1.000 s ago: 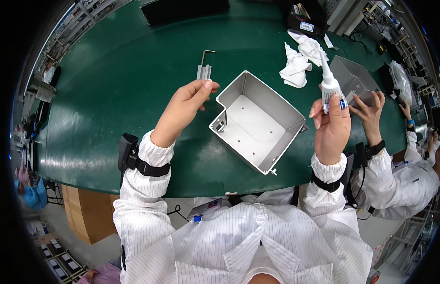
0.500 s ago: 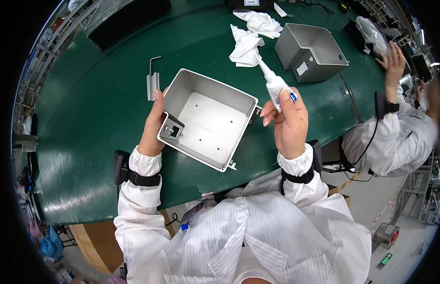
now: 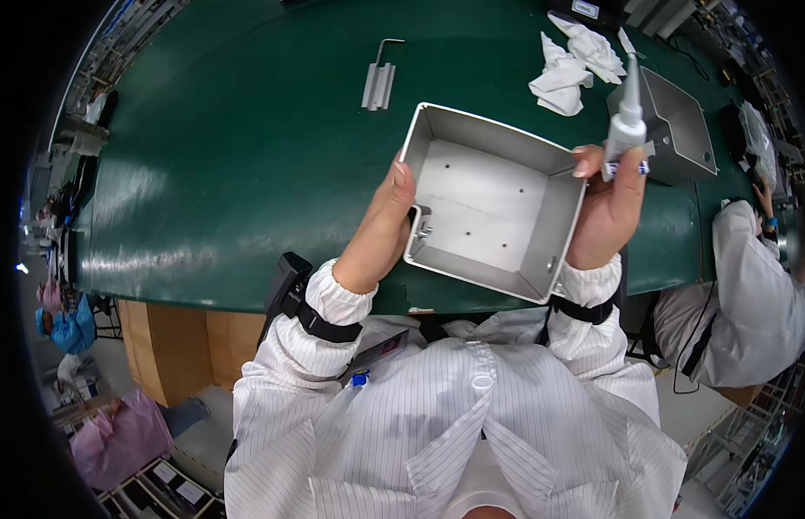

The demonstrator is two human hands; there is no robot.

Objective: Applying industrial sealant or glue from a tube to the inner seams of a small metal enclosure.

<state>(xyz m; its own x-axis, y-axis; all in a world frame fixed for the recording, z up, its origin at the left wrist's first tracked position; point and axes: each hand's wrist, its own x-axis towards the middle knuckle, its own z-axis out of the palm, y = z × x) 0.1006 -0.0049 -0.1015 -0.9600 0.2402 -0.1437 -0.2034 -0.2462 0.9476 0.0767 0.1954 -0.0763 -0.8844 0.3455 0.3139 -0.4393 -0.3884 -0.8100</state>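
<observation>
Grey metal box [image 3: 489,212], open side up, is held tilted over the near edge of the green table [image 3: 246,173]. The left hand [image 3: 381,229] grips its left wall, thumb over the rim. The right hand [image 3: 606,208] braces the right wall while also clasping a white tube [image 3: 625,117], nozzle pointing up and away from the box. Inside, the floor looks bare, with only small holes and a bracket at the left wall; I judge nothing has been applied yet, so the tube work is still to do. A second box [image 3: 675,130] sits at the far right with crumpled white wipes [image 3: 571,65] beside it. An angle piece with a hex key [image 3: 379,78] lies at the far side. A blue band wraps the tube's lower end; its print is too small to read.
</observation>
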